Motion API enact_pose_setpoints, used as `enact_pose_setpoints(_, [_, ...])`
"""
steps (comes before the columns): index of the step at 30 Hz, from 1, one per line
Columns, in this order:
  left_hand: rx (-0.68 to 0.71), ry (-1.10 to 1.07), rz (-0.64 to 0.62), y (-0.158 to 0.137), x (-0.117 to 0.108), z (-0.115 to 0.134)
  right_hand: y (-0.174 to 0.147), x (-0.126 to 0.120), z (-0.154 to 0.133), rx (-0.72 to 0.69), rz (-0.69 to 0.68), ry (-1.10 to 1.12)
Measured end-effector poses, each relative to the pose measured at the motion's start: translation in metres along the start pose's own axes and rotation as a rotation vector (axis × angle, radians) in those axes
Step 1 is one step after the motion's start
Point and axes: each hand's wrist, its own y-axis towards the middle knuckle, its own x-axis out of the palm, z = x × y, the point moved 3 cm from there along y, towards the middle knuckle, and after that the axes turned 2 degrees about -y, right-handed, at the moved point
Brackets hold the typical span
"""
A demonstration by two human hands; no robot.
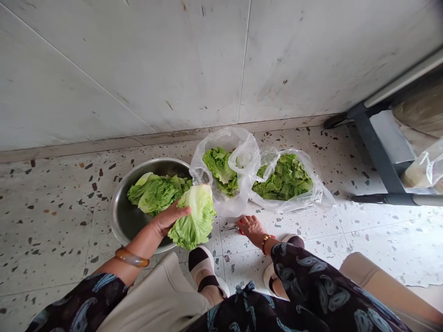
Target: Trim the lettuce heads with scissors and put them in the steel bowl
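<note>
A head of lettuce (195, 216) is gripped in my left hand (170, 217), held over the right rim of a steel basin (122, 226). More lettuce (157, 191) lies inside the basin. Low near the floor, my right hand (254, 229) is closed around the red handles of scissors (230, 226), whose metal blades point left. Beyond that hand, one clear plastic bag (247, 161) holds lettuce (221, 168). A second plastic bag (320, 196), to its right, contains loose green leaves (285, 177).
A white wall (194, 60) rises behind the basin and bags. On the right stands a grey-framed rack or cart (379, 152) with bagged items on it. My shoes (204, 267) rest on the speckled tile floor (51, 230), close to the basin.
</note>
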Motion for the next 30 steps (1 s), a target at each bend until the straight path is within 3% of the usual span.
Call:
enact_pose_setpoints(4, [0.006, -0.028, 0.018, -0.001, 0.004, 0.001, 0.000, 0.000, 0.013, -0.017, -0.007, -0.004])
enact_pose_setpoints(12, [-0.004, -0.097, 0.020, 0.007, -0.012, -0.013, -0.002, 0.012, 0.005, 0.010, -0.023, 0.051])
enact_pose_setpoints(18, [0.008, -0.058, 0.035, 0.001, -0.014, -0.012, -0.005, 0.002, 0.015, 0.131, -0.062, 0.164])
enact_pose_setpoints(24, [0.041, 0.015, 0.068, -0.006, -0.013, -0.009, -0.004, -0.015, 0.017, 0.246, -0.197, 0.427])
enact_pose_setpoints(30, [0.080, 0.059, 0.017, -0.003, -0.010, -0.009, -0.013, -0.046, 0.000, 0.152, -0.417, 0.815])
